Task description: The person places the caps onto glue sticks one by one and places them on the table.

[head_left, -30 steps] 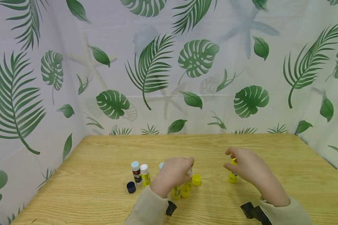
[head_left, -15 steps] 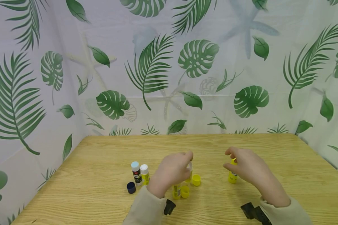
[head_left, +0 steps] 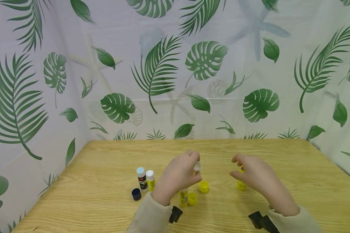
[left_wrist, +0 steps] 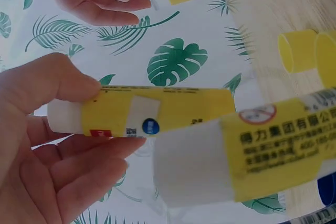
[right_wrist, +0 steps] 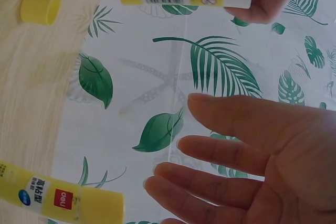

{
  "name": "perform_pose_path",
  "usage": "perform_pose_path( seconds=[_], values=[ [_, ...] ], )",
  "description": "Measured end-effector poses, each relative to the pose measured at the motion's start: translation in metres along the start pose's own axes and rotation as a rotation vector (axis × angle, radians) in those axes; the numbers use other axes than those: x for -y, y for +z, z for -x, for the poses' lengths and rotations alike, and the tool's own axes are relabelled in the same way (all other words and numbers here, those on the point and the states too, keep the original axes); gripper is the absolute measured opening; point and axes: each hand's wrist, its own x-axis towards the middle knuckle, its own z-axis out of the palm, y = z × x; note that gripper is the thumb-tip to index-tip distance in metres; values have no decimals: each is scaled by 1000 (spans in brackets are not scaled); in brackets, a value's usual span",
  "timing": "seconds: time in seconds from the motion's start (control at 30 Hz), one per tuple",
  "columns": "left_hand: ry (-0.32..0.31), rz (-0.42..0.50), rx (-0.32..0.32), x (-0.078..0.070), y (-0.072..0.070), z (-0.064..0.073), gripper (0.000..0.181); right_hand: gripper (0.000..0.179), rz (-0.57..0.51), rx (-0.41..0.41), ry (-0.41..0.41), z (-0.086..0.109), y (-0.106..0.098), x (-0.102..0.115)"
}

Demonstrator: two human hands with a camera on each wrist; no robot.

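Note:
My left hand (head_left: 178, 171) pinches a yellow glue stick (left_wrist: 178, 108) near its white end, thumb on one side and fingertips on the other. In the head view only that white end shows beside the fingers. A second glue stick (left_wrist: 278, 150), also yellow with a white end, stands close to the left wrist camera. My right hand (head_left: 256, 171) hovers with fingers spread and relaxed, holding nothing. Just beyond its fingertips a yellow-capped glue stick (right_wrist: 58, 198) stands upright on the table, partly hidden by the hand in the head view.
Two yellow caps (head_left: 204, 186) lie on the wooden table (head_left: 105, 207) between the hands. Further left stand a black-labelled glue stick (head_left: 142, 179) with a pale blue top and a white-topped yellow one (head_left: 150, 180). A dark blue cap (head_left: 136, 194) lies before them.
My left hand has risen and moved slightly away from me, lifting the white-ended glue stick and tilting it. The right hand has barely moved.

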Motion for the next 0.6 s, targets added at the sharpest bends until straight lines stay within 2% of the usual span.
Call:
perform_pose_path(
  seconds=[0.23,0.43,0.6],
  values=[
    [55,-5,-102,-2,-1,0,20,35,2,13,-7,-2,3,-1],
    [104,-42,-214,-3,0,-1,21,35,2,18,-24,-2,5,-1],
    [118,-73,-330,-4,0,-3,25,35,3,12,-36,-3,6,0]
  ],
)
